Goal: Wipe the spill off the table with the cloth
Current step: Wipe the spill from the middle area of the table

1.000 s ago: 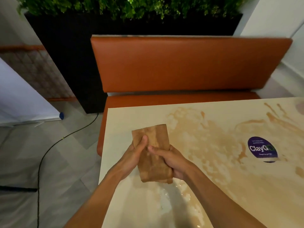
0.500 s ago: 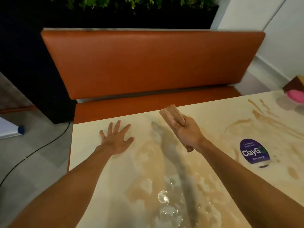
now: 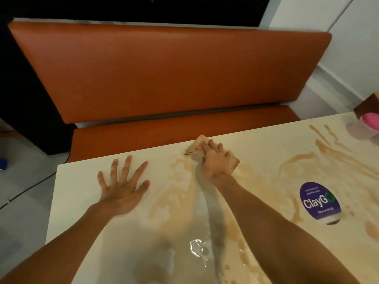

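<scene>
the right hand (image 3: 215, 160) curls its fingers over a folded tan cloth (image 3: 200, 142) and holds it down on the pale bench (image 3: 82, 181). this is up and to the left of the purple claygo sticker (image 3: 319, 200) as the head camera sees it, close to the bench's far edge. one corner of the cloth pokes out beyond the fingertips, and another shows on the side of the hand toward the sticker.

the left hand (image 3: 121, 187) lies flat on the bench, farther left of the sticker than the cloth. its fingers are straight and spread, and it holds nothing. the two hands are apart, with bare bench between them.

the brown spill (image 3: 176, 201) spreads in thin streaks and blotches around the sticker. a broad smear runs beside the right forearm, and longer trails lie beyond the sticker toward the far right corner. left of the sticker and nearer the camera, a small clear puddle (image 3: 198, 248) glints.

past the sticker, at the right border of the view, a pink object (image 3: 371, 120) sits on the bench, cut off by the frame; i cannot tell what it is. beyond the bench's far edge stands an orange padded booth seat (image 3: 164, 68).
</scene>
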